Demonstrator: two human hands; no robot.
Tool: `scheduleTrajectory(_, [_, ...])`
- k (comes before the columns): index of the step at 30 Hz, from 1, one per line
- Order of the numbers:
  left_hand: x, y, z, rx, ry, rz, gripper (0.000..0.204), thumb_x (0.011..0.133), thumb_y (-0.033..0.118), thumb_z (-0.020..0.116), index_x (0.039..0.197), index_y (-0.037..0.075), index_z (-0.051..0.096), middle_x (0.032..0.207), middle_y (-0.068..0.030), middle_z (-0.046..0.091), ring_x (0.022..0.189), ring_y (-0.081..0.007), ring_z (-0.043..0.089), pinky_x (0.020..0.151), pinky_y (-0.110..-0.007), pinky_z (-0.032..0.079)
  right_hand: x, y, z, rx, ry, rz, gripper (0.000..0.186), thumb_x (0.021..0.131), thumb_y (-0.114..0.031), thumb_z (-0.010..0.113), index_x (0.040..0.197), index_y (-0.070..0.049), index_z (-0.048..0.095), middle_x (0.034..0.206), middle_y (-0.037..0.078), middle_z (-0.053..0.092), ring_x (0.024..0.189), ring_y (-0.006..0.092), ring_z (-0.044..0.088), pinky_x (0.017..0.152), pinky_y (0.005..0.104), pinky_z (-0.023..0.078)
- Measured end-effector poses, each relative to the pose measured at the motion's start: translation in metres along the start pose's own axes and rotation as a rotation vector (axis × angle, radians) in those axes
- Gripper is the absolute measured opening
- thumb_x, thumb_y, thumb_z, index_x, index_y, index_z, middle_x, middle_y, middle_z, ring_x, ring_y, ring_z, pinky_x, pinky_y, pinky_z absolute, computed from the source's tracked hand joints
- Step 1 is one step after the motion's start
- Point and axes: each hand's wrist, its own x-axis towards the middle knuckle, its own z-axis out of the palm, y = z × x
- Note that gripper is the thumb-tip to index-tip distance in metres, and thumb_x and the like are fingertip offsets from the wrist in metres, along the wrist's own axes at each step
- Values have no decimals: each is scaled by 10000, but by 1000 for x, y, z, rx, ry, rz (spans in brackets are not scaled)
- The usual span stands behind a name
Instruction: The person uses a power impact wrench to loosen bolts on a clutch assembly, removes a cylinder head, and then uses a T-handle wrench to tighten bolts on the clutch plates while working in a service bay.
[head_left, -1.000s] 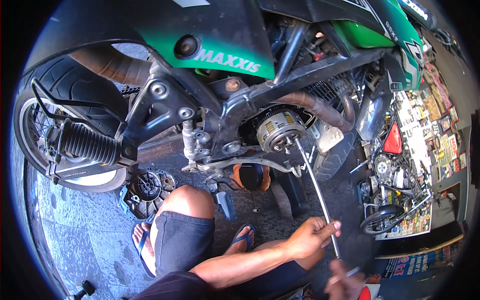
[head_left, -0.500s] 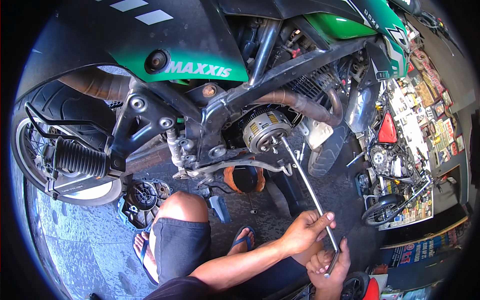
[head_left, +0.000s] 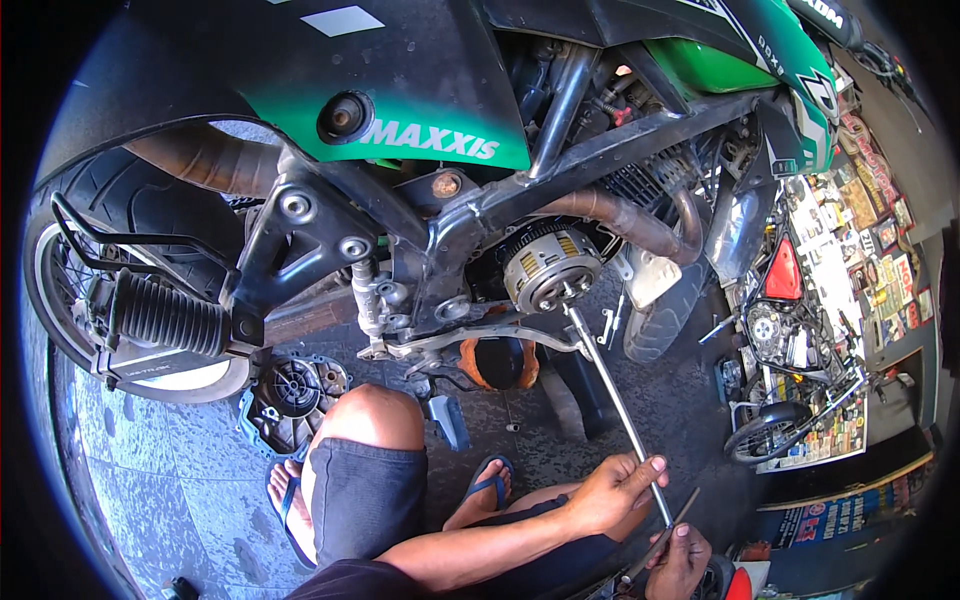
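Observation:
A long silver T-handle wrench [head_left: 622,410] slants up from my hands to the exposed clutch [head_left: 540,268] of a black and green motorcycle [head_left: 440,60]. Its tip is at the lower face of the clutch, by the bolts; whether it touches one I cannot tell. My left hand [head_left: 618,492] is closed around the lower part of the shaft, thumb along it. Beneath it, my right hand [head_left: 682,562] grips the crossbar at the shaft's bottom end, with both bar ends showing past the fingers.
On the floor left of my knee lies a round engine cover [head_left: 293,385]. Under the engine stands an orange-brown container [head_left: 468,362] with a dark opening, near a blue-grey object [head_left: 449,422]. A second motorcycle [head_left: 785,275] with a red panel stands at right, beside a sticker-covered wall.
The wrench's crossbar has turned, and my right hand has shifted its grip on it. The wrench tip has moved slightly down the clutch face. The motorcycle sits farther right in view.

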Motion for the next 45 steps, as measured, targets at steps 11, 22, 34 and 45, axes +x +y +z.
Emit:
scheduleTrajectory(11, [-1, 1, 4, -100, 7, -14, 414, 1016, 404, 485, 859, 45, 616, 585, 46, 417, 537, -49, 350, 491, -226, 288, -4, 18, -5, -111, 112, -277, 82, 932, -57, 567, 999, -9, 568, 804, 38, 580, 705, 104, 542, 626, 219, 432])
scheduleTrajectory(22, [-1, -2, 1, -36, 26, -34, 468, 1017, 446, 456, 872, 41, 641, 609, 29, 461, 566, -50, 385, 513, -219, 302, -3, 9, 1, -485, 59, -379, 407, 861, 47, 631, 1255, 23, 533, 957, 79, 631, 866, 142, 613, 800, 264, 494])
scheduleTrajectory(34, [-3, -3, -1, -115, -118, -101, 340, 1016, 345, 509, 904, 42, 615, 623, 70, 454, 547, -31, 371, 498, -213, 295, 26, 24, 14, 57, 15, -97, 617, 961, -542, 476, 752, 23, 610, 575, 87, 539, 473, 201, 542, 446, 298, 437])
scheduleTrajectory(45, [-15, 1, 2, -71, -177, -139, 357, 1013, 335, 519, 865, 34, 639, 646, 48, 515, 567, -40, 404, 522, -232, 335, 3, 4, -17, -428, -303, -422, 276, 963, -161, 523, 1109, 9, 683, 672, 16, 592, 578, 111, 543, 575, 278, 442])
